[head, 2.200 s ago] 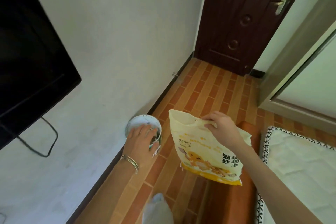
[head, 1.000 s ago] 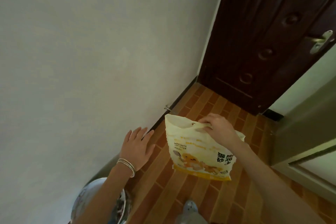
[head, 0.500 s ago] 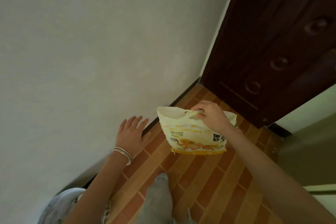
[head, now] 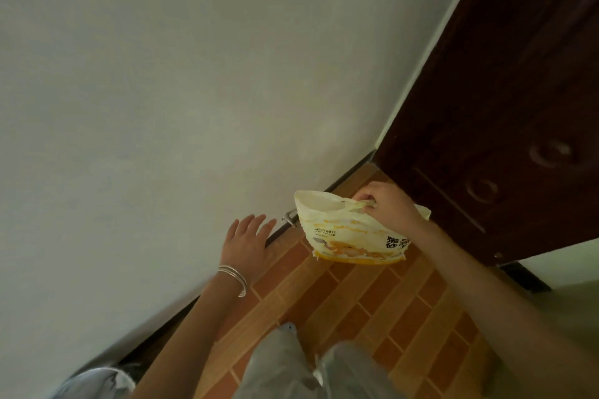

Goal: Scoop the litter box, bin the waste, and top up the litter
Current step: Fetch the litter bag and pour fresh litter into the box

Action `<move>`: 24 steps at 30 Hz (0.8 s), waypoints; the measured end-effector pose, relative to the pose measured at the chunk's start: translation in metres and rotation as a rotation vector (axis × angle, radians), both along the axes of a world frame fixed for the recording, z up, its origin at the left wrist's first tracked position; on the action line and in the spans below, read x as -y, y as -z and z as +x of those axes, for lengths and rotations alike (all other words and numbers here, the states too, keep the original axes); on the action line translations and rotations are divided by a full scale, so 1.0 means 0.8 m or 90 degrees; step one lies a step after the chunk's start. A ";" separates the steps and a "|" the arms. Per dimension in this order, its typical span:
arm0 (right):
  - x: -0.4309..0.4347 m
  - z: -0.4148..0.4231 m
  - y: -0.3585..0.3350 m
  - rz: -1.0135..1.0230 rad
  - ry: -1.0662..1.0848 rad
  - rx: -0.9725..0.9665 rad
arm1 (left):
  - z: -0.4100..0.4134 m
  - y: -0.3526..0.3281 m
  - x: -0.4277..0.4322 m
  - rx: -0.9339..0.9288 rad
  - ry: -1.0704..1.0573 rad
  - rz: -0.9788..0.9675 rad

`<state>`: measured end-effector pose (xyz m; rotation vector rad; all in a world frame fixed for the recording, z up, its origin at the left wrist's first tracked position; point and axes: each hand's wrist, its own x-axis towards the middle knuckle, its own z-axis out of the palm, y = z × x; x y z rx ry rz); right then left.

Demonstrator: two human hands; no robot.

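Item: bentonite cat litter bag (head: 353,233), yellow-white, hanging upright from right hand (head: 387,209), fingers curled through top handle; clear of brick-pattern floor (head: 366,301). Left hand (head: 248,241): fingers spread, holding nothing, left of bag, near wall (head: 162,107). Litter box: not in view. Handling advice: support bag's base with free hand before tipping; pour slowly.

One head-worn camera looks steeply down, close over the floor (head: 372,295) by the wall (head: 162,107).

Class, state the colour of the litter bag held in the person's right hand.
Pale cream-yellow with an orange bottom band, seen in the head view: litter bag, right hand.
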<state>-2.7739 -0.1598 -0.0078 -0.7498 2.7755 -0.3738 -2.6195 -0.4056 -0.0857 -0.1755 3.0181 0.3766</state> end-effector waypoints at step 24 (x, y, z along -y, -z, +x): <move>-0.010 -0.285 0.292 0.012 -0.343 0.194 | -0.181 0.160 -0.156 0.063 -0.363 0.016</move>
